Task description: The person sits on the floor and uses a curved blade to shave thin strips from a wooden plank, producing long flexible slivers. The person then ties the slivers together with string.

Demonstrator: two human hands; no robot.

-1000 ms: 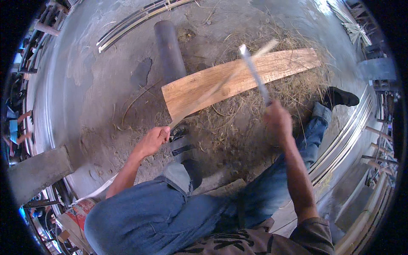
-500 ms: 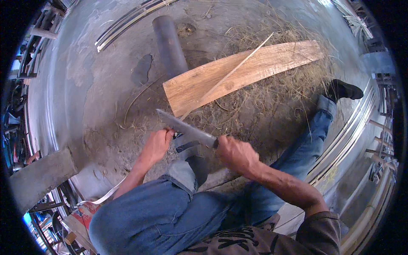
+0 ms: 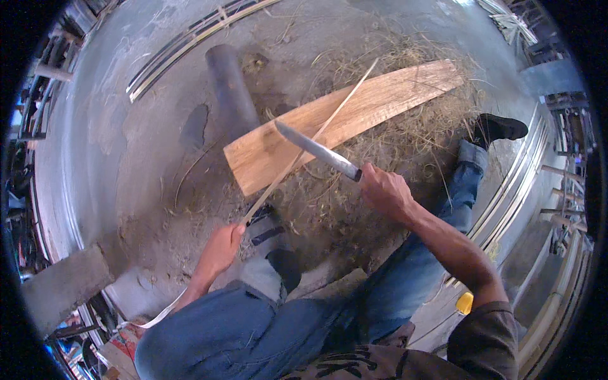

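My left hand (image 3: 220, 251) pinches the near end of a long thin strip (image 3: 268, 191), which looks like split bamboo or wood. The strip slants away to the upper right, over a wooden plank (image 3: 380, 95). Wrapped round its dark handle, my right hand (image 3: 387, 191) grips a large knife (image 3: 323, 153). The blade points to the upper left and crosses the strip above the plank's near edge; whether blade and strip touch I cannot tell. A dark cylinder (image 3: 231, 88), like a pipe or log, lies against the plank's far left side.
Pale curly shavings (image 3: 405, 149) lie around the plank. Long strips (image 3: 190, 44) rest on the floor at the far left, and more strips (image 3: 510, 190) at the right. A grey slab (image 3: 66, 285) stands at the left. My shod foot (image 3: 500, 128) is beyond the plank's right end.
My right hand has moved the knife up and to the right, along the strip. My left hand, still holding the strip's end, is lower. The view has shifted slightly.
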